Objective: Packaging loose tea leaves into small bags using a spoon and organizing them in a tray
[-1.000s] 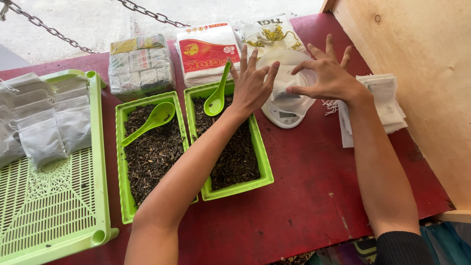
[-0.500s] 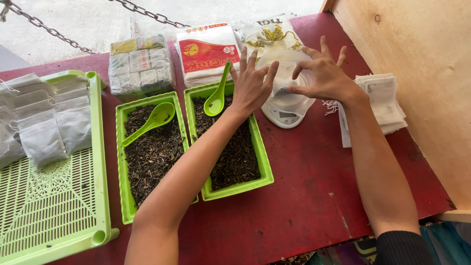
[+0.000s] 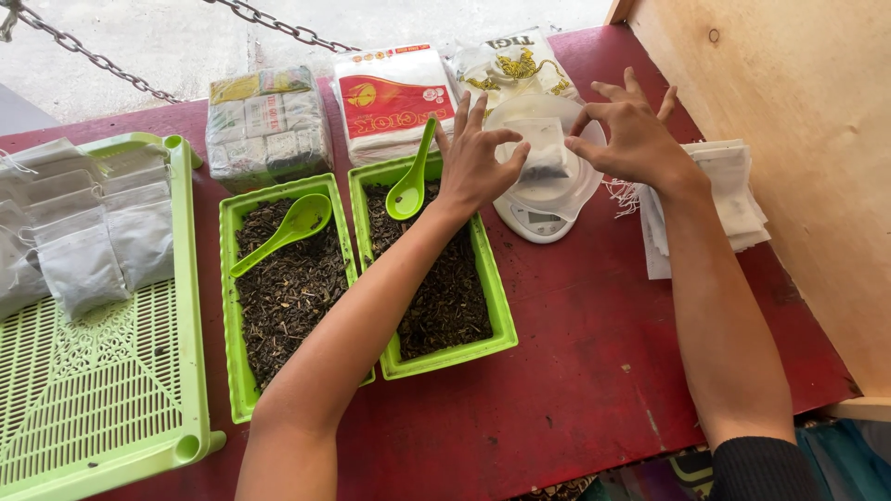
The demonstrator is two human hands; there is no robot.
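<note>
A small white filter bag (image 3: 543, 148) with dark leaves inside lies flat on the pan of a white digital scale (image 3: 536, 220). My left hand (image 3: 473, 158) hovers at the bag's left edge with fingers spread, the thumb close to the bag and nothing in the hand. On the bag's right side my right hand (image 3: 633, 134) has its fingers apart, the thumb tip just beside the bag. Neither hand clearly grips it.
Two green trays of dried leaves (image 3: 283, 288) (image 3: 445, 297) each hold a green spoon (image 3: 290, 227) (image 3: 411, 181). A green perforated tray (image 3: 102, 371) on the left carries several filled bags. Empty bags (image 3: 729, 190) are stacked at right by a wooden panel (image 3: 798, 139). Packages (image 3: 390, 93) stand behind.
My right hand has let the bag down flat on the scale pan and drawn slightly right, its fingers lifting. My left hand stayed almost still beside the scale.
</note>
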